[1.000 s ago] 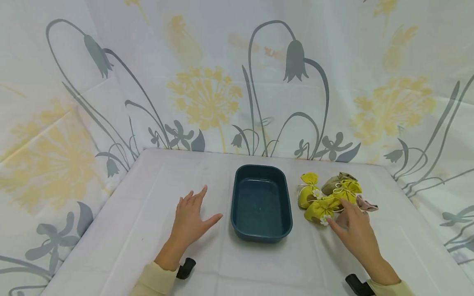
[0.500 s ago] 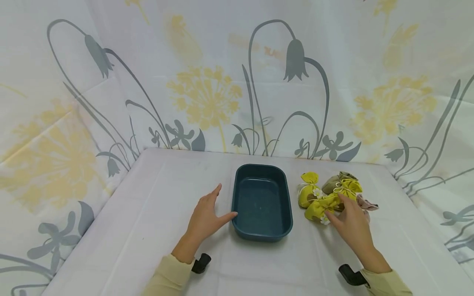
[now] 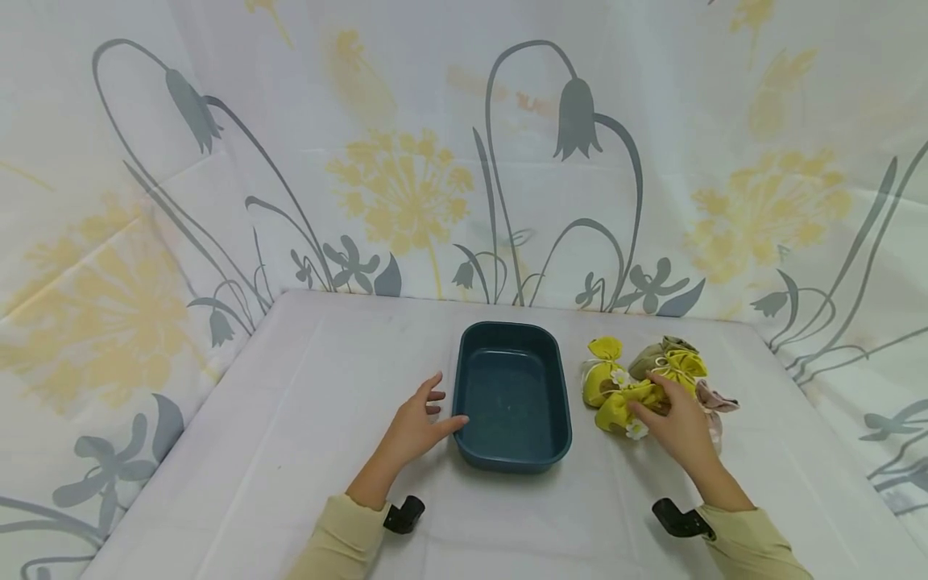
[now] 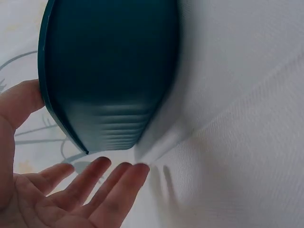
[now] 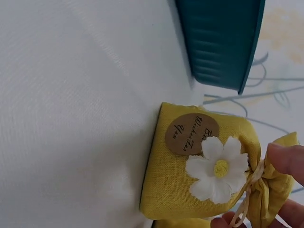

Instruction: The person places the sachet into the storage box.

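Note:
My left hand point(image 3: 415, 428) is at the near left side of a dark teal plastic tub point(image 3: 511, 403); its thumb lies at the rim and its fingers extend loosely beside the wall. In the left wrist view the fingertips stand just off the tub's end. My right hand point(image 3: 687, 427) pinches the gathered neck of a yellow drawstring pouch point(image 3: 613, 412) between thumb and fingers. In the right wrist view this pouch point(image 5: 161, 180) bears a white fabric flower point(image 5: 211, 175) and a brown oval label point(image 5: 183, 135) with printed words. Some of the right fingers are hidden behind the pouch.
Crowded round the held pouch are another yellow pouch point(image 3: 598, 383) to the left, a yellow one point(image 3: 690, 364) behind, an olive-beige pouch point(image 3: 645, 362) and a pink one point(image 3: 715, 400). A white cloth point(image 3: 348, 338) covers the table, with a flower-printed curtain point(image 3: 406, 193) behind.
My left hand has moved right to the tub's rim. My right hand has shifted left and closed its thumb and fingers on the yellow pouch's neck. The tub has stayed put.

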Tool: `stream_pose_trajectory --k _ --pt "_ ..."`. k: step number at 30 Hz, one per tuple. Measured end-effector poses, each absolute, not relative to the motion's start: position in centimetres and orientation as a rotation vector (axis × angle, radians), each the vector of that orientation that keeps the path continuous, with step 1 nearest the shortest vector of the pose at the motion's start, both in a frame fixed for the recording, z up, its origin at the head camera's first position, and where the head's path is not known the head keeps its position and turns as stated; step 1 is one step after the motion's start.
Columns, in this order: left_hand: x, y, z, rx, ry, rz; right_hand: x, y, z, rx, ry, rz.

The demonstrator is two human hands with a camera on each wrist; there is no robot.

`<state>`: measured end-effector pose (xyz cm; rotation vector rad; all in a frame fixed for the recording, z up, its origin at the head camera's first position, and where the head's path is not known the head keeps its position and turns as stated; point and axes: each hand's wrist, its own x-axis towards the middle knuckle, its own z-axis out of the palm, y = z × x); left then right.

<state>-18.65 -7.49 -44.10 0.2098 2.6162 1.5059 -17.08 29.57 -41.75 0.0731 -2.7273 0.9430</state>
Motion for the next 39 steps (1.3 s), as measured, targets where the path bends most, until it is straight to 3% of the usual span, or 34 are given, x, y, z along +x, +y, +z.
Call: stream_pose_trajectory --k 13,32,39 --pt "-19.0 -7.3 -44.4 0.176 2.209 1.893 -17.2 30.5 -40.7 -0.110 -2.804 1.121" --pt "-18.2 -7.1 -43.1 0.131 2.136 1.953 -17.2 29.8 -39.6 -0.270 -2.763 1.267" --pt "-19.0 -7.2 -44.8 0.119 2.140 1.970 -17.3 28.6 -38.3 -0.245 -2.778 1.255"
